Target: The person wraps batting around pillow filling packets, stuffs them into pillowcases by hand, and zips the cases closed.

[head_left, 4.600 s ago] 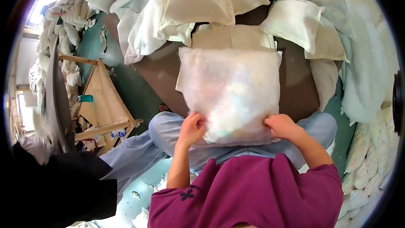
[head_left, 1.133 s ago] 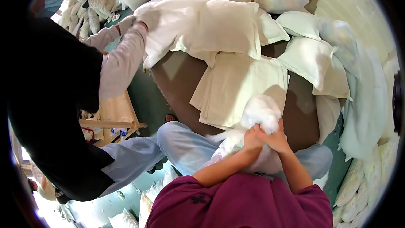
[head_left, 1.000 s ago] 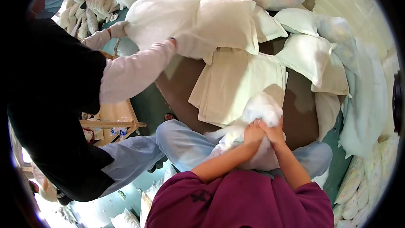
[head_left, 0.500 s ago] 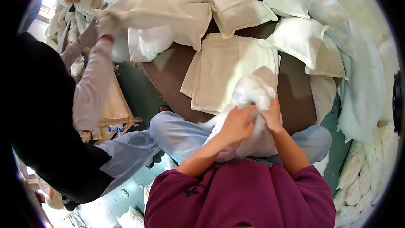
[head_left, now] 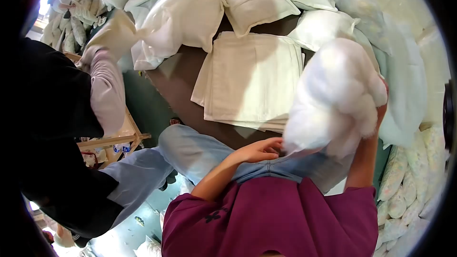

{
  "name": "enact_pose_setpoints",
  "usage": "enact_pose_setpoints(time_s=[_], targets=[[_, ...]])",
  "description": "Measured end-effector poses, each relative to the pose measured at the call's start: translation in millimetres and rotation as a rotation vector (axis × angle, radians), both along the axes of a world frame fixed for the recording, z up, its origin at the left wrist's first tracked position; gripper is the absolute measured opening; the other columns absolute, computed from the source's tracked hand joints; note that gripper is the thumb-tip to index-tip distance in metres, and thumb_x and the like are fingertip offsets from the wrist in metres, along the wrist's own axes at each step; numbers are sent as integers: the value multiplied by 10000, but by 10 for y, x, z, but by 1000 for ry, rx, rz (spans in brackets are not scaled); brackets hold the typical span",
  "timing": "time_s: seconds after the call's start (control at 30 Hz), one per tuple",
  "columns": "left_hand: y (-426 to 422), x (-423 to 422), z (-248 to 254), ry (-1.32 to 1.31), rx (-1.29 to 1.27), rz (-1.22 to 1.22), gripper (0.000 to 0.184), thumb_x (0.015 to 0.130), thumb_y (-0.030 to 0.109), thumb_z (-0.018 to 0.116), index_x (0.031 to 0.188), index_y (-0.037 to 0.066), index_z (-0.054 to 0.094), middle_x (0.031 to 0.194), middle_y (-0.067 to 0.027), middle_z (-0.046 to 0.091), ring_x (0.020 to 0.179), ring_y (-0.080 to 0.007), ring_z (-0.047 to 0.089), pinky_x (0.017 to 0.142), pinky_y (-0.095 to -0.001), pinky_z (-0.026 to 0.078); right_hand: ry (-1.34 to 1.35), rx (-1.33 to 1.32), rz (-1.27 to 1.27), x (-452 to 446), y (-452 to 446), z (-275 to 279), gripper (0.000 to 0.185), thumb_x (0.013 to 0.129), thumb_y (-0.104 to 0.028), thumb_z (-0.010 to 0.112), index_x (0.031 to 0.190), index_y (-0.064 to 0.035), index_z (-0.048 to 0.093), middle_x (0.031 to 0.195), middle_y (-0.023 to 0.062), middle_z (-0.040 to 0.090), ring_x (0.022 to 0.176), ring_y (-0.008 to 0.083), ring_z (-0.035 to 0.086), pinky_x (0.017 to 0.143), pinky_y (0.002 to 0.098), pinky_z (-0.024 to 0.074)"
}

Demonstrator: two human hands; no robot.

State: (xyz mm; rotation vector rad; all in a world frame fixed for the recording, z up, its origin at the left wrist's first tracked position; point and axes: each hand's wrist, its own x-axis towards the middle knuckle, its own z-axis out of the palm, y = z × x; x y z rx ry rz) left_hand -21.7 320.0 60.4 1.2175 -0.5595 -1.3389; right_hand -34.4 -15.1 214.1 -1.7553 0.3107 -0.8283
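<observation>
A big clump of fluffy white stuffing (head_left: 333, 95), partly inside a thin see-through bag, is raised above my right thigh. My right hand (head_left: 383, 93) grips its far right side; most of those fingers are hidden behind it. At the lower left corner of the bag, my left hand (head_left: 262, 151) has its fingers curled together against the thin edge. A stack of flat cream cushion covers (head_left: 247, 78) lies just beyond my lap on the brown surface, partly overlapped by the stuffing in view.
Filled white cushions (head_left: 261, 7) line the far side of the brown surface (head_left: 169, 78). At left a person in black (head_left: 57, 95) handles cream cloth (head_left: 114, 33). A wooden frame (head_left: 135, 131) stands behind that person. Long stuffed rolls (head_left: 409, 185) are piled at right.
The stuffing has gone from my lap up and right with my right hand, showing much larger. My left hand stays low. The other person's cloth has swung down from the cushions.
</observation>
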Motion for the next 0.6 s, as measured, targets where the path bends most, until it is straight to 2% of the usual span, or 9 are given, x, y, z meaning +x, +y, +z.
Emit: enact_pose_setpoints(time_s=[0.07,0.1,0.17,0.2,0.23,0.27,0.3,0.4,0.6], targets=[[-143,107,-216,-41,16,-132,400,928,155,585,1293,15,497,1066,-121,651,1013,-191,619,888,-324,489,32,-523,165,-6,-204,117,493,756,-94,697,1201,-21,500,1126,126,576,1032,309,566,900,415,451],[-181,139,-287,176,78,25,311,937,184,572,1190,3,567,922,-99,679,900,-179,653,808,-313,524,52,-783,248,-9,-261,172,510,718,-89,716,1180,-29,509,1103,137,580,1015,326,569,887,422,448],[-284,332,-384,-147,281,349,246,918,183,581,1087,6,592,795,-71,665,757,-125,648,649,-269,526,65,-1049,375,86,-10,358,518,667,-87,720,1144,-45,522,1087,150,578,1007,345,568,883,431,443],[-316,466,-660,-440,406,516,202,888,149,575,1060,48,608,800,-127,666,715,-229,662,634,-352,514,70,-1181,439,123,78,405,523,641,-86,723,1126,-52,528,1079,157,577,1003,354,568,882,436,441],[-329,613,-641,-814,550,632,213,881,150,556,1073,72,604,850,-160,655,781,-303,649,683,-394,510,105,-1145,507,131,82,256,500,660,-157,722,1112,-45,541,1080,183,591,1019,395,558,921,479,424],[-343,744,-689,-906,595,748,198,891,147,529,1058,66,598,947,-165,643,844,-353,623,719,-440,500,115,-1152,529,142,77,73,449,647,-50,652,1082,-69,543,1052,155,596,1007,358,569,898,451,433],[-333,887,-809,-1052,575,819,128,890,137,533,984,70,588,971,-138,615,850,-345,614,712,-447,495,152,-1108,559,120,52,-156,441,652,-46,636,1085,-66,551,1055,157,600,1009,356,570,904,451,432],[-336,1176,-1005,-1154,683,705,65,879,125,550,919,74,559,929,-116,592,844,-337,601,705,-453,495,197,-921,596,-25,126,-739,387,686,-44,583,1072,-54,587,1053,154,611,1015,345,572,919,448,434],[-574,1409,-801,-1234,650,604,388,720,275,749,979,67,547,1004,-118,587,895,-313,602,719,-438,502,153,-901,610,131,456,-795,334,705,-72,568,1033,-22,607,995,147,630,959,341,591,893,425,454]])
